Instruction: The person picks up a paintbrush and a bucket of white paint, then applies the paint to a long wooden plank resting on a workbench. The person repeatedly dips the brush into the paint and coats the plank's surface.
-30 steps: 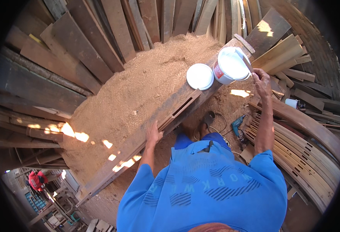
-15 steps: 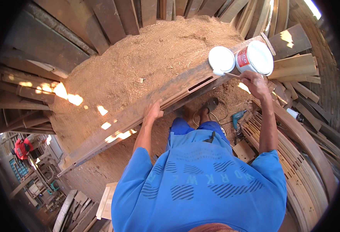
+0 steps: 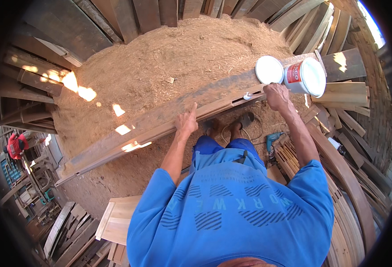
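Observation:
My right hand is closed around a thin stick with white paste on its end. The pasted tip lies over a dark slot in a long wooden rail. Farther left, my left hand grips the same rail, its index finger stretched along the wood; some of its fingers are hidden. The rail lies along the near edge of a long, dusty plank. Just beyond my right hand, a round white lid and a white bucket with a red label stand on the plank.
Sawdust is heaped behind the plank, with boards leaning around it. A blue-green power drill with a cable lies near my feet. Stacked rails are at the right. A person in red is far left.
My right hand has brought the stick's pasted tip from the lid's edge down to the rail's slot. My left hand has shifted slightly right along the rail, and its index finger now points out.

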A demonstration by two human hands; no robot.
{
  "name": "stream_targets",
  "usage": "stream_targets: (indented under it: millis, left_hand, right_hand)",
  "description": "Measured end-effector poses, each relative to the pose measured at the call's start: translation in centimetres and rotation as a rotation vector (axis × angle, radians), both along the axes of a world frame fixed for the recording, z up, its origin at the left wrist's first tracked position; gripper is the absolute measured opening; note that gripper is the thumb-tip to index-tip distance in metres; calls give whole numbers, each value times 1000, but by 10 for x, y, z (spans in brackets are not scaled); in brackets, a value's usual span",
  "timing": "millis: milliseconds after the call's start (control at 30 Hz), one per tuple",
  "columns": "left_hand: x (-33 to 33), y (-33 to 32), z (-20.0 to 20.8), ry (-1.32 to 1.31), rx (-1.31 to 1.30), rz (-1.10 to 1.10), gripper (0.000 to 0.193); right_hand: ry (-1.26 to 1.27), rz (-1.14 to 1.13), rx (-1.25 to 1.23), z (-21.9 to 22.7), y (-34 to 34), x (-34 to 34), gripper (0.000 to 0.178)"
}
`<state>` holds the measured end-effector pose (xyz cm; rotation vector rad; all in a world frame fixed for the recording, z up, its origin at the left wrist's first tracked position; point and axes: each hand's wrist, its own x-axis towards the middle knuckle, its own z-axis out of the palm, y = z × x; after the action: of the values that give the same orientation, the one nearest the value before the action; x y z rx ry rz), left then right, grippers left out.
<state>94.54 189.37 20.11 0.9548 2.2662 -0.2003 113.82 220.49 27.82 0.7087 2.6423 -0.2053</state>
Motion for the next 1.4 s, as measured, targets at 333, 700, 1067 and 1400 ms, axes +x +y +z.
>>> stream_targets:
  millis: [333, 700, 1067, 1400]
  left_hand:
    - [1, -8, -17, -29, 106, 14, 82]
    - [-19, 3, -6, -84, 63, 4, 69]
    - [-20, 3, -5, -91, 41, 15, 70]
    - [-25, 8, 7, -181, 30, 39, 69]
  right_hand:
    - [-148, -44, 181, -6, -21, -4, 18]
    - [-166, 111, 76, 0, -27, -36, 15]
    - [-273, -154, 47, 6, -6, -44, 17]
    - [-228, -240, 34, 1, -4, -40, 19]
